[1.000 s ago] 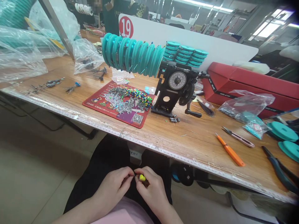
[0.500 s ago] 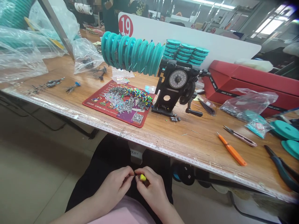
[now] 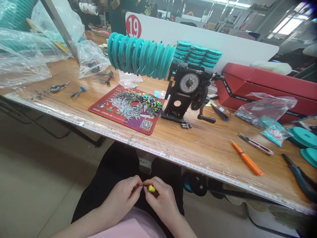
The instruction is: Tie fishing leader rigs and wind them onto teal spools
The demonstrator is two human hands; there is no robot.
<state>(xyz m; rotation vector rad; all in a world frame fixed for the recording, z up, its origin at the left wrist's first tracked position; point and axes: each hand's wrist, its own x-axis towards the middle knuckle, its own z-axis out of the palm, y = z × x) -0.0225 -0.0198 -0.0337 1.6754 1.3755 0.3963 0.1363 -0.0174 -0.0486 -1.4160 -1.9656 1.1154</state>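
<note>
Bench point(image 3: 215, 148): ran full width, its front edge above the lap.
Red box point(image 3: 269, 79): lay toward the back right corner.
Spool row point(image 3: 138, 56): teal, pins standing in several, joined to the crank machine point(image 3: 183, 99) near mid-bench.
Mat point(image 3: 135, 124): near the front edge, left of the machine, bearing loose metal parts and bead-headed pins point(image 3: 153, 104).
Right hand point(image 3: 163, 198): curled around a yellow-ended item point(image 3: 151, 188), below the front edge, over the lap.
Left hand point(image 3: 125, 195): thumb and forefinger pinched together, just beside the right fingertips; contents could not be told.
Pliers point(image 3: 298, 175), orange tool point(image 3: 250, 163): unheld, toward the front right corner.
Progress: pins were set in spools; handwork looked mid-step, the piece unreleased; the amount left could not be judged.
Obscured: most of the yellow-ended item by fingers; perhaps a tiny dark part between the fingertips; right-hand spools cut off by the frame.
</note>
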